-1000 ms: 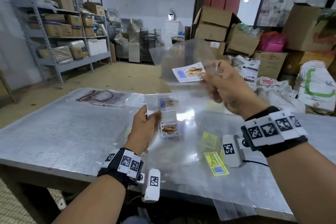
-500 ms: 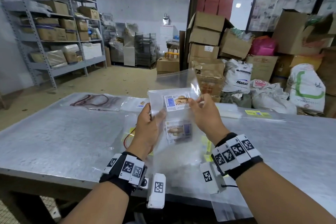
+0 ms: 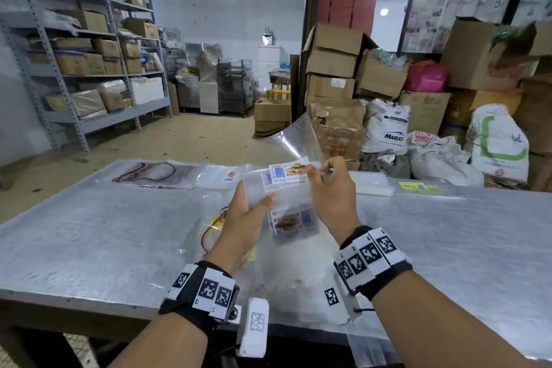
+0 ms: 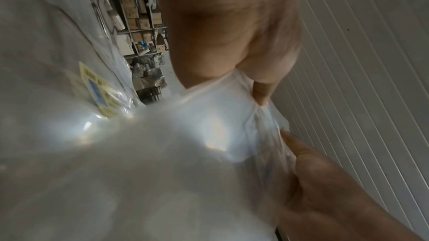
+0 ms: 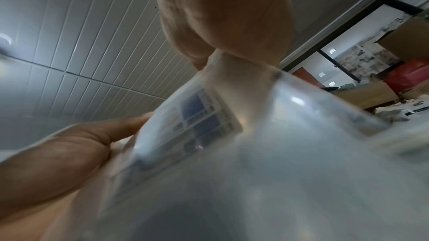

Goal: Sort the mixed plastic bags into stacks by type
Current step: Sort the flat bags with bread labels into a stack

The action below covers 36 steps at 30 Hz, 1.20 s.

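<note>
Both my left hand (image 3: pixel 243 225) & right hand (image 3: pixel 330 188) pinch a clear biscuit-label bag (image 3: pixel 286 176) midair, few stacks started at table (image 3: pixel 89 236) far edge, mixed pile under still unsorted imo.

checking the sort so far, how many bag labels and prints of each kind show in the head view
white biscuit-picture labels: 3, one on the clear plastic bag held by the left hand and right hand
yellow rectangular labels: 2
red-line prints: 2
total: 7
</note>
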Tool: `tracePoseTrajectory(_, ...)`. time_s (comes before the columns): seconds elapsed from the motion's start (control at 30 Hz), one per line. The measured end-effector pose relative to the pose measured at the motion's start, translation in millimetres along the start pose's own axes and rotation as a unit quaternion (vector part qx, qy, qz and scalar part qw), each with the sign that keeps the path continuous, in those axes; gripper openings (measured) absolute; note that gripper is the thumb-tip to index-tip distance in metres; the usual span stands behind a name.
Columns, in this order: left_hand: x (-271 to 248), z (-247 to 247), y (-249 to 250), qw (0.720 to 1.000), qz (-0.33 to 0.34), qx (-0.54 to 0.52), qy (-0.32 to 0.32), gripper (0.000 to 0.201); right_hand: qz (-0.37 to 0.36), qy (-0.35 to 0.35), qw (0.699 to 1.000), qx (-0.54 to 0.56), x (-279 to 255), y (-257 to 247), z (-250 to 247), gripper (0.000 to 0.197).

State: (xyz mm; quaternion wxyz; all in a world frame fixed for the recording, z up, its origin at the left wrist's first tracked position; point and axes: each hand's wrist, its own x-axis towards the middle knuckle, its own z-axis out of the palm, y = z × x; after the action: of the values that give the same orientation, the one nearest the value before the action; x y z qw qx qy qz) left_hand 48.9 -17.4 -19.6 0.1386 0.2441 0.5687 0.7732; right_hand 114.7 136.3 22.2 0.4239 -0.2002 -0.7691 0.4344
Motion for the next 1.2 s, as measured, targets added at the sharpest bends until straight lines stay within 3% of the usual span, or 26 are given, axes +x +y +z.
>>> tracePoseTrajectory(0.27, 1, -6, 15, 0.998, 0.015, -0.049, 0.032, 0.056, 0.156, -0.084, 0.978, 0.113, -2, -7, -10, 0.051)
tracePoseTrajectory(0.37, 0, -4, 21, 0.997, 0.025, -0.072, 0.030, 0.045, 0.175, -0.131, 0.969, 0.118, -3, -4, -12, 0.046)
tracePoseTrajectory(0.47, -2, -2, 22, 0.996, 0.031, -0.085, 0.024, 0.039, 0.152, -0.160, 0.966, 0.134, -4, -2, -10, 0.050)
tracePoseTrajectory(0.6, -2, -3, 17, 0.994, 0.016, -0.095, 0.041, 0.040, 0.092, -0.184, 0.962, 0.178, -3, -7, -6, 0.017)
tracePoseTrajectory(0.67, -3, -7, 18, 0.995, -0.011, -0.094, 0.036, 0.038, 0.060, -0.193, 0.965, 0.165, 3, -18, -9, 0.010)
tracePoseTrajectory(0.77, -3, -27, 28, 0.992, -0.075, 0.071, 0.070, 0.051, 0.017, -0.210, 0.974, 0.088, 20, -33, -16, 0.012)
tracePoseTrajectory(0.83, 0, -45, 39, 0.964, -0.072, 0.213, 0.138, 0.059, -0.010, -0.223, 0.975, 0.024, 31, -43, -22, 0.009)
tracePoseTrajectory(0.93, 9, -61, 63, 0.934, 0.045, 0.321, 0.148, 0.056, -0.076, -0.266, 0.955, -0.109, 42, -55, -28, 0.007)
tracePoseTrajectory(1.03, 23, -67, 92, 0.886, 0.177, 0.427, 0.033, 0.069, -0.115, -0.334, 0.909, -0.222, 43, -68, -28, 0.007)
tracePoseTrajectory(1.1, 31, -64, 112, 0.823, 0.214, 0.523, -0.056, 0.077, -0.149, -0.373, 0.870, -0.284, 39, -74, -25, 0.010)
tracePoseTrajectory(1.2, 42, -60, 135, 0.718, 0.211, 0.642, -0.165, 0.081, -0.212, -0.389, 0.833, -0.332, 31, -79, -18, 0.018)
